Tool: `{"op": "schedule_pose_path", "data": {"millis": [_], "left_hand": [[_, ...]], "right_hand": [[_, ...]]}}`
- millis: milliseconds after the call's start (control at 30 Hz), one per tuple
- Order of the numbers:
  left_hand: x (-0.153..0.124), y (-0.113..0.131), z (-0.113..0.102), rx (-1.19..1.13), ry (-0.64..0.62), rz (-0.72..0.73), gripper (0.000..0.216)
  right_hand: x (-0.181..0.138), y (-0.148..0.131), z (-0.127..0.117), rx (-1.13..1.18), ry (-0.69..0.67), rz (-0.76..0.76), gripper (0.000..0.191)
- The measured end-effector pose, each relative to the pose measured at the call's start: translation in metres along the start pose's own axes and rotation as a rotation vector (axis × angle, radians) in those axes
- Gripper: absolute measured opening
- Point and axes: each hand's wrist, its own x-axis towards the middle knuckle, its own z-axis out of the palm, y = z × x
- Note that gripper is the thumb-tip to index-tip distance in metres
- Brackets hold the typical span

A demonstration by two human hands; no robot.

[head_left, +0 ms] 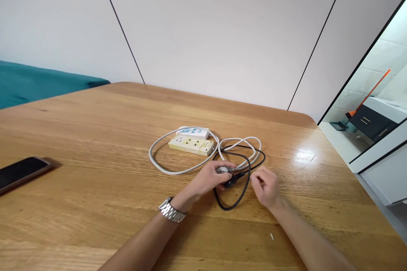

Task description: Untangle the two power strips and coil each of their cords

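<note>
Bare forearms reach over the wooden table, a silver watch on the left wrist. The left hand is closed around a grey plug and a black plug, side by side. The right hand is loosely curled just beside the black cord; whether it holds anything I cannot tell. Past them, between the table's two far corners, lie a yellowed power strip and, just behind it, a white power strip, a pale cord looped around. One dark phone rests well apart, toward the left edge.
</note>
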Motion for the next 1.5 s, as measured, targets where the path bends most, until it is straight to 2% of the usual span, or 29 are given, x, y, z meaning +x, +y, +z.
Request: {"op": "schedule_pose_path", "data": {"millis": [100, 167, 267, 400, 533, 733, 867, 933, 1200, 1300, 1433, 1500], "left_hand": [[0.003, -0.002, 0.003, -0.108, 0.044, -0.02, 0.05], [0.005, -0.002, 0.003, -0.161, 0.067, -0.03, 0.049], [0.007, -0.003, 0.005, -0.183, 0.066, -0.019, 0.047], [0.006, -0.004, 0.011, -0.157, 0.034, -0.015, 0.048], [0.006, -0.005, 0.015, -0.14, 0.034, -0.002, 0.049], [0.005, -0.003, 0.01, -0.098, 0.037, 0.008, 0.049], [0.004, -0.002, -0.001, -0.006, 0.041, 0.113, 0.04], [0.003, -0.001, -0.004, 0.0, 0.046, 0.138, 0.039], [0.005, -0.003, 0.007, -0.158, 0.095, 0.023, 0.046], [0.006, -0.005, 0.008, -0.18, 0.132, 0.026, 0.049], [0.007, -0.006, 0.008, -0.142, 0.147, 0.061, 0.051], [0.008, -0.007, 0.011, -0.141, 0.163, 0.092, 0.052]], "right_hand": [[0.008, 0.029, -0.005, -0.054, 0.234, 0.294, 0.019], [0.015, 0.052, -0.01, -0.015, 0.293, 0.452, 0.03], [0.027, 0.08, -0.012, 0.117, 0.254, 0.534, 0.048], [0.041, 0.096, -0.005, 0.306, 0.146, 0.534, 0.053], [0.046, 0.093, 0.0, 0.306, 0.065, 0.502, 0.049], [0.046, 0.085, -0.005, 0.304, 0.109, 0.554, 0.041], [0.046, 0.084, -0.005, 0.378, 0.131, 0.669, 0.043], [0.044, 0.084, -0.004, 0.403, 0.146, 0.677, 0.041], [0.039, 0.071, -0.003, 0.226, 0.379, 0.5, 0.037], [0.036, 0.064, 0.001, 0.289, 0.414, 0.474, 0.037], [0.033, 0.056, 0.007, 0.451, 0.425, 0.584, 0.042], [0.03, 0.049, 0.009, 0.494, 0.384, 0.608, 0.042]]}}
